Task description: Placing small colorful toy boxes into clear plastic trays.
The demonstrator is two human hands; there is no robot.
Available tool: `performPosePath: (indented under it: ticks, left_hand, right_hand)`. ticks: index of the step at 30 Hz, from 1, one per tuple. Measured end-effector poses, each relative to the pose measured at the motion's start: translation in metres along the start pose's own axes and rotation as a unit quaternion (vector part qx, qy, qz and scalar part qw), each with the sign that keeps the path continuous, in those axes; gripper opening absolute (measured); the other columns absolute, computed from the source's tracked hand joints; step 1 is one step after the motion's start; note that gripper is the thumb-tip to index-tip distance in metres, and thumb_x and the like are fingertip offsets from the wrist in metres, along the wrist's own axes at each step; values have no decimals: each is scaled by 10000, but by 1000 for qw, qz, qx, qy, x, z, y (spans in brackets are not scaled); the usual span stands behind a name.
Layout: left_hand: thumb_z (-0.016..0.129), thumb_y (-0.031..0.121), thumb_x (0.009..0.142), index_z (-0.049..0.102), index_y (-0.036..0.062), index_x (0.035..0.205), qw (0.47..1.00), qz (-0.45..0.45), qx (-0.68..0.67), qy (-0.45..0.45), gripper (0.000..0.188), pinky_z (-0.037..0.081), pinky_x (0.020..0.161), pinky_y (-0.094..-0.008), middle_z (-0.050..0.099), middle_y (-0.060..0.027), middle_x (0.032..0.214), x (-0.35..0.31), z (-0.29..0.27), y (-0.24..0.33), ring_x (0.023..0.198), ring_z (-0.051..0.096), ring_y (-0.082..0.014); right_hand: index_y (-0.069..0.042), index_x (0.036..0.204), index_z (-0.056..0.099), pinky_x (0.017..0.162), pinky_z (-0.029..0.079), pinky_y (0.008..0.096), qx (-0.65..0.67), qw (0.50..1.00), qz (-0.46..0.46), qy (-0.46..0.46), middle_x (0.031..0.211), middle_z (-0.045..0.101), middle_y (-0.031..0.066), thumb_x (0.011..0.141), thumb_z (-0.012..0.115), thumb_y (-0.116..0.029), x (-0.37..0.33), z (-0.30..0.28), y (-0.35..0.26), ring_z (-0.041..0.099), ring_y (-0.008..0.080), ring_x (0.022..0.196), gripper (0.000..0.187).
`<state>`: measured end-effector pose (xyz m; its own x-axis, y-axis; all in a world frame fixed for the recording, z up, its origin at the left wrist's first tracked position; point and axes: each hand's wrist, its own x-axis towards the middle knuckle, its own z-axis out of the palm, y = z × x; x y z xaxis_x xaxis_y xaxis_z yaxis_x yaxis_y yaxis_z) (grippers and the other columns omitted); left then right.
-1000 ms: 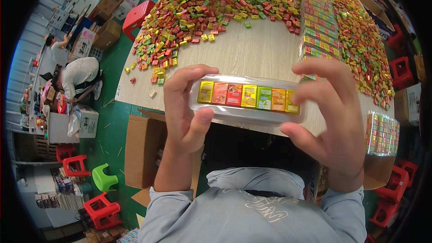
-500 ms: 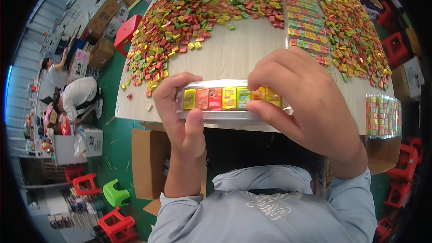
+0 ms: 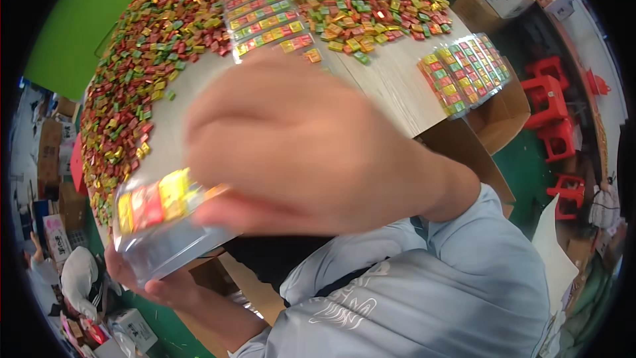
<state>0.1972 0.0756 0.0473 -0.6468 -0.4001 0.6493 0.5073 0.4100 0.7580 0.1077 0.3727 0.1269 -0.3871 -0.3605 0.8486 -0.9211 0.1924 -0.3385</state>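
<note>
My left hand [image 3: 156, 290] is closed around the lower left end of a clear plastic tray [image 3: 162, 245], which tilts upward. Small square wrapped candies stand in a row along it, with a yellow candy [image 3: 175, 193] and a red candy [image 3: 147, 205] showing. Across the tray's right part lies my right hand [image 3: 278, 152], large and blurred, its fingers curled and the thumb below them. An orange wrapper edge [image 3: 216, 191] shows between thumb and fingers; whether that piece is pinched or sits in the tray is hidden.
Heaps of wrapped candies [image 3: 162, 30] [image 3: 361, 3] cover the table's far side, parted by a column of filled trays [image 3: 265, 16]. Stacked filled trays [image 3: 464, 73] stand at the right table corner, above a cardboard box [image 3: 507, 109]. Red stools [image 3: 548, 103] stand beyond. A person [image 3: 81, 282] bends at far left.
The view has swung right. The tray has gone to the lower left and tilted with my left hand. My right hand has risen closer to the camera and now covers the tray's right end.
</note>
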Motion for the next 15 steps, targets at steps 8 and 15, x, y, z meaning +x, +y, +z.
performPosePath:
  ticks: [8,15]
  left_hand:
    - [615,710,961,351,54,1586,995,-4,-85,-51,944,558,1009,-481,542,-208,1405,-15,-12,-23,1227,587,-317]
    - [442,500,1099,280,26,1648,963,-178,-146,143,744,350,1255,-532,430,-211,1617,-37,-32,-41,1476,450,-365]
  right_hand:
    - [-36,971,728,888,551,389,-306,907,271,103,1082,740,131,910,808,-109,-164,-131,11,700,291,1005,124]
    - [-18,994,698,884,548,392,-499,783,361,90,1099,714,119,943,770,-87,-219,-164,15,681,279,1023,112]
